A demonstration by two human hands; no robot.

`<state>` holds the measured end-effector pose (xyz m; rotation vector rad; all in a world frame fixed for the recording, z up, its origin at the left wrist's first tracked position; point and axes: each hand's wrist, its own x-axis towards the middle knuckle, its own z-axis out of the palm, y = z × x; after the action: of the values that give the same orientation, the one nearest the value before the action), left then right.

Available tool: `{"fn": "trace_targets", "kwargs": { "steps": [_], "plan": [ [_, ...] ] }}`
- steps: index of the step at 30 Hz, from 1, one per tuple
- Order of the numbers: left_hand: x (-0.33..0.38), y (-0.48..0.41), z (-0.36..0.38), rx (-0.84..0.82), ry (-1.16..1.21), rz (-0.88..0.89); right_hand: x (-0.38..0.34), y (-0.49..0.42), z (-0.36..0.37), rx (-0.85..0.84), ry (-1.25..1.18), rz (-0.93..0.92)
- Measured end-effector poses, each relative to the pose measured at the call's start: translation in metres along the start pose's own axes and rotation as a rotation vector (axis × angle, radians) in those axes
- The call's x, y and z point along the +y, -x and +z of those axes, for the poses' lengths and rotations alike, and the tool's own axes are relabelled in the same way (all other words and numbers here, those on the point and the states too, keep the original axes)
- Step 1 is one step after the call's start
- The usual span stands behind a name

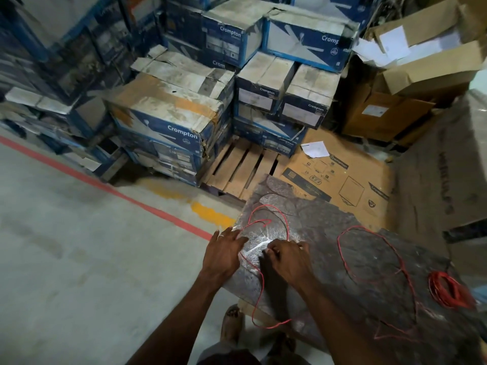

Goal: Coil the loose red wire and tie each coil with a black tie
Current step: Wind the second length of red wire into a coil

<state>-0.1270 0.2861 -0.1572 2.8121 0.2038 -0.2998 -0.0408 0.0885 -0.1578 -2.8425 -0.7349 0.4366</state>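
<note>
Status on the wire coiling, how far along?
Done: one tight coil of red wire lies at the right edge; a tie on it isn't discernible. In hand: left hand presses, and right hand seems to pinch, the loose red wire loop. Remaining: a second loose red loop mid-surface; no black tie visible.

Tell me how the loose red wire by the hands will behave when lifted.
Probably floppy: the loose red wire lies in slack curves and droops past the worktop edge. Likely light, being so thin. May spring open, as its loops hold rounded shapes.
</note>
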Motion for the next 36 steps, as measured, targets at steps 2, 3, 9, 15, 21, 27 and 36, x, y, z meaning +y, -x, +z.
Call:
{"fn": "trace_targets", "kwargs": {
  "steps": [2,3,9,15,21,27,36],
  "plan": [
    [-0.004,0.001,0.003,0.003,-0.026,0.024,-0.005,-0.008,0.002,0.008,-0.046,0.036],
    [-0.006,0.002,0.005,0.013,-0.050,0.042,-0.007,-0.013,0.004,-0.002,-0.065,0.055],
    [-0.012,0.000,0.010,0.073,-0.066,0.136,-0.024,-0.030,-0.001,-0.268,-0.088,0.105],
    [0.003,-0.010,-0.043,0.035,0.165,0.201,-0.018,0.002,-0.033,-0.658,-0.818,0.125],
    [0.026,0.004,-0.114,-0.267,0.516,0.242,0.009,0.048,-0.127,-0.647,-1.322,0.182],
    [0.063,0.023,-0.194,-0.633,0.844,0.320,0.020,0.082,-0.229,-0.604,-1.035,-0.085],
    [0.109,0.041,-0.269,-1.279,1.371,0.605,0.031,0.111,-0.328,-0.306,-0.626,-0.319]
  ]
}}
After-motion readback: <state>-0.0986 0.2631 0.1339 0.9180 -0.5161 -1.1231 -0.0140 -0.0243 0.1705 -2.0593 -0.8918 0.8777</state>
